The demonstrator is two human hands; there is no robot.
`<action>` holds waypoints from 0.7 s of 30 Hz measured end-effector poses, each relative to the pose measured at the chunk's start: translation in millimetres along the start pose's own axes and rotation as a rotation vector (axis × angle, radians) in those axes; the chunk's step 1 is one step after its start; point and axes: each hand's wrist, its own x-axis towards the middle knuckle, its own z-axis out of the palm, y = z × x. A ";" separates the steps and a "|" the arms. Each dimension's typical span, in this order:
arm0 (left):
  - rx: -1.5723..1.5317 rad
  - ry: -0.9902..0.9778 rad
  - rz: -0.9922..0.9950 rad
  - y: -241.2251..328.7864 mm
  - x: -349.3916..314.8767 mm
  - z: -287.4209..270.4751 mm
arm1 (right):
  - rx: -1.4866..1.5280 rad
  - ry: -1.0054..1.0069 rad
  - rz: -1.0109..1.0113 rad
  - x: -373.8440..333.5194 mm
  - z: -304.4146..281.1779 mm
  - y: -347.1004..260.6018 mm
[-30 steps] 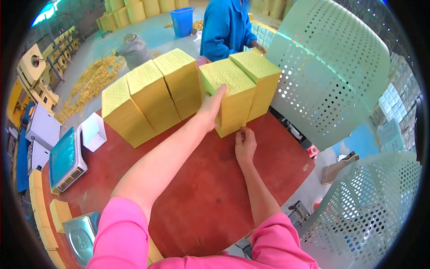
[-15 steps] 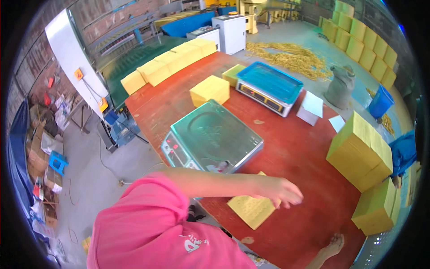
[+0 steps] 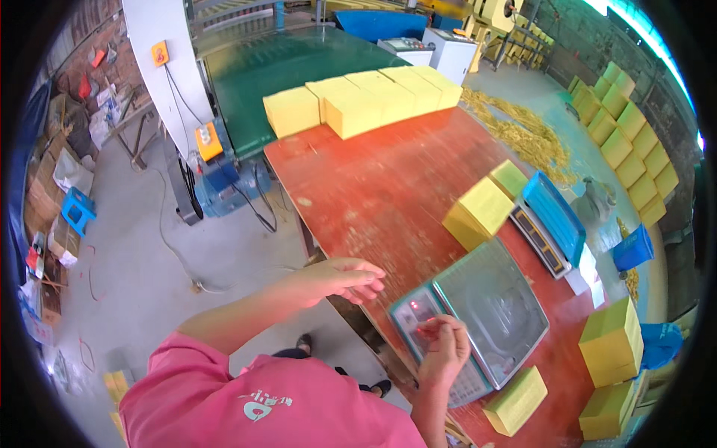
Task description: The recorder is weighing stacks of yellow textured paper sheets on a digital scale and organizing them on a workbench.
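Note:
My left hand point(image 3: 337, 282) is held in the air past the table's near edge, left of the scale, fingers loosely stretched and nothing in them. Over the red-lit control panel of a flat-topped electronic scale point(image 3: 502, 306) is my right hand point(image 3: 446, 349). Its fingers are curled together; whether they hold something small or touch the panel cannot be made out. Nothing lies on the scale's metal plate. Beside its near right corner sits a yellow paper stack point(image 3: 517, 403). A taller yellow stack point(image 3: 478, 213) stands just behind the scale.
The red table point(image 3: 351, 190) carries a row of yellow stacks point(image 3: 373, 101) along its far edge. A second scale with a blue tray point(image 3: 554, 216) stands at the right, more yellow stacks point(image 3: 612, 340) nearer. A cable point(image 3: 175, 246) runs over the floor at left.
My view has swung left. My left arm has drawn back from across the yellow stack beside the scale. My right hand has come from the lower right to the scale's panel.

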 end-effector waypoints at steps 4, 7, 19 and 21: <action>0.066 0.125 0.021 26.8 -6.9 -97.7 | -0.110 -0.188 0.011 25.5 92.2 27.3; 0.096 0.239 0.060 41.0 10.9 -150.3 | -0.216 -0.250 0.003 64.9 141.0 32.7; 1.204 0.673 0.271 143.3 153.5 -297.7 | -0.117 -0.281 -0.183 288.0 295.3 107.8; 1.279 0.727 0.273 159.2 186.4 -325.8 | -0.141 -0.263 -0.222 335.3 311.2 111.2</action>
